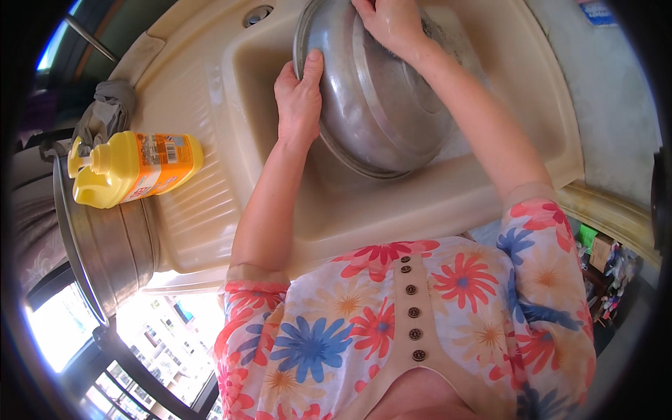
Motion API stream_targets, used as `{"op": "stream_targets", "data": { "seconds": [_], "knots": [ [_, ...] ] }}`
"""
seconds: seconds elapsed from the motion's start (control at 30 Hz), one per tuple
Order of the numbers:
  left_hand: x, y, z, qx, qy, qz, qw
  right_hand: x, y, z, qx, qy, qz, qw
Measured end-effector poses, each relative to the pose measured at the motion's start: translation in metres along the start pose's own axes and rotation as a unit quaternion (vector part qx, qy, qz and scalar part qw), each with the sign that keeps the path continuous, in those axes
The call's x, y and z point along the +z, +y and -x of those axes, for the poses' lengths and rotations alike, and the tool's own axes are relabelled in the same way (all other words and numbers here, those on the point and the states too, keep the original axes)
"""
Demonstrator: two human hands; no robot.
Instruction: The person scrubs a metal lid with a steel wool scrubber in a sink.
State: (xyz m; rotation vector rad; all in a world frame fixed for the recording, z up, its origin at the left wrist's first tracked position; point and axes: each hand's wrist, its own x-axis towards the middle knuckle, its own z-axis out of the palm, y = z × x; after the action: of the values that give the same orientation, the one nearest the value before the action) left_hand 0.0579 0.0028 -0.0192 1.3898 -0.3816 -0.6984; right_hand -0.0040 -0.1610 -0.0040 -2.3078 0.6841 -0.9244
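Note:
A large round metal basin (346, 105), wet and shiny, is tilted on its side in the beige sink (325, 202), its outer side and base facing me. My left hand (300, 100) grips its rim at the left, thumb on the outer wall. My right hand (391, 23) is bent over the upper part of the basin, fingers against it at the picture's top edge. A dark, rough bit of something shows under that hand; what it is, I cannot tell. The fingertips are partly out of view.
On the ribbed drainboard (194, 210) at the left lies a yellow pump bottle (113, 168) with an orange label. Beside it are a large metal pot (113, 252) and a grey cloth (113, 102). A drain fitting (257, 16) sits at the sink's far edge.

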Motion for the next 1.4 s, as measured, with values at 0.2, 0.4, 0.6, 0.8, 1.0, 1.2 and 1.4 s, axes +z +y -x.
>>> {"op": "stream_targets", "data": {
  "seconds": [0.2, 0.4, 0.6, 0.8, 1.0, 1.2, 1.4],
  "knots": [
    [-0.017, -0.013, -0.011, -0.034, 0.034, -0.032, 0.998, 0.004, -0.030, 0.080, -0.182, 0.005, -0.027, 0.983],
    [-0.008, -0.026, -0.023, -0.015, 0.089, -0.130, 0.987, 0.012, -0.005, 0.014, -0.072, 0.027, 0.020, 0.997],
    [-0.015, -0.042, -0.031, 0.017, 0.114, -0.217, 0.969, 0.014, -0.024, 0.063, -0.130, -0.003, 0.028, 0.991],
    [-0.011, -0.036, -0.027, 0.010, 0.114, -0.236, 0.965, 0.019, -0.003, 0.010, -0.075, 0.058, 0.116, 0.989],
    [-0.014, -0.034, -0.025, 0.001, 0.117, -0.231, 0.966, 0.019, -0.016, 0.051, -0.139, 0.035, 0.040, 0.989],
    [-0.008, -0.030, -0.021, 0.023, 0.117, -0.251, 0.961, 0.019, 0.031, -0.024, 0.037, 0.065, 0.091, 0.993],
    [-0.014, -0.037, -0.024, 0.022, 0.114, -0.212, 0.970, 0.012, 0.001, 0.011, -0.097, 0.010, 0.038, 0.994]
  ]
}}
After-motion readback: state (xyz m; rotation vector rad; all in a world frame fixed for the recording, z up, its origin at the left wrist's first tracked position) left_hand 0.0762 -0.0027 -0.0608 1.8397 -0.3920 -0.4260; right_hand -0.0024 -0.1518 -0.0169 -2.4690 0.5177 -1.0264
